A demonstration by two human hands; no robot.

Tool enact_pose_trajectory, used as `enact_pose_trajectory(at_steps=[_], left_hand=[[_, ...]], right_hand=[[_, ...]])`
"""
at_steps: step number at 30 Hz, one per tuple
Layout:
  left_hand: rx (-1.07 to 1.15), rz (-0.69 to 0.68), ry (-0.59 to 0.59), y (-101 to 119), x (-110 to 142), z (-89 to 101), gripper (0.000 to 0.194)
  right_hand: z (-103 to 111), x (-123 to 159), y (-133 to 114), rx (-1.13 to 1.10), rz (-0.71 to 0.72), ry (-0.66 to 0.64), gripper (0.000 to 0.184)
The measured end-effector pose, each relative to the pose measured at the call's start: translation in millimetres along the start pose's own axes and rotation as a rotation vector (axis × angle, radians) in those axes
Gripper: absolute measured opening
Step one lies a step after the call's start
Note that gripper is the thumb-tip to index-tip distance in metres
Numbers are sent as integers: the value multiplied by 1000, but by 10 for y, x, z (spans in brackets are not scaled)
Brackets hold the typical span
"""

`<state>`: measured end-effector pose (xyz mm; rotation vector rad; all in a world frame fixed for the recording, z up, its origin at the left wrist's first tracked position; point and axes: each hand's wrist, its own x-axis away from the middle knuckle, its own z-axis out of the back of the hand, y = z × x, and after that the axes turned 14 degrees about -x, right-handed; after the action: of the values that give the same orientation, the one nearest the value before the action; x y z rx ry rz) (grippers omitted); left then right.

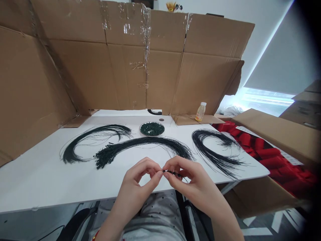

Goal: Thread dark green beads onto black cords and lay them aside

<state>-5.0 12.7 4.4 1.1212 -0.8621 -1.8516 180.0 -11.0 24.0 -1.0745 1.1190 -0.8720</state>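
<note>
Your left hand (139,190) and right hand (193,184) are both curled into tight pinches, fingertips almost meeting on a short dark green beaded strand (172,172), held over the near part of the white table (50,190). Farther off lie three arcs of dark green cord (144,144) and a round dish of green beads (151,129).

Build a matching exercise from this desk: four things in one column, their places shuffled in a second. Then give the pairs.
Things:
1 plastic bottle
2 dish of dark green beads
3 red pieces
4 beaded cord

Places:
A between left hand and right hand
B in the carton at right
C on the cardboard flap
D on the white table

Pairs: 1-C, 2-D, 3-B, 4-A
</note>
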Motion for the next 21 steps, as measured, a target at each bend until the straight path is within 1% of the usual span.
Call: enact_pose_trajectory(at_steps=[6, 9, 13, 15, 17, 21], left_hand=[[20, 22, 21, 12, -3, -12, 16], [47, 52, 48, 38, 6, -12, 17], [73, 112, 114, 78, 24, -4, 17], [71, 139, 150, 83, 30, 0, 17], [72, 161, 189, 81, 34, 3, 17], [97, 185, 235, 69, 38, 14, 17]], right_hand=[[-26, -12, -34, -3, -41, -3, 8], [-18, -3, -30, -22, -56, -17, 2], [30, 20, -3, -48, -124, -86, 20], [57, 31, 14, -45, -171, -137, 22], [78, 37, 27, -37, -189, -154, 20], [104, 28, 29, -49, -166, -103, 9]])
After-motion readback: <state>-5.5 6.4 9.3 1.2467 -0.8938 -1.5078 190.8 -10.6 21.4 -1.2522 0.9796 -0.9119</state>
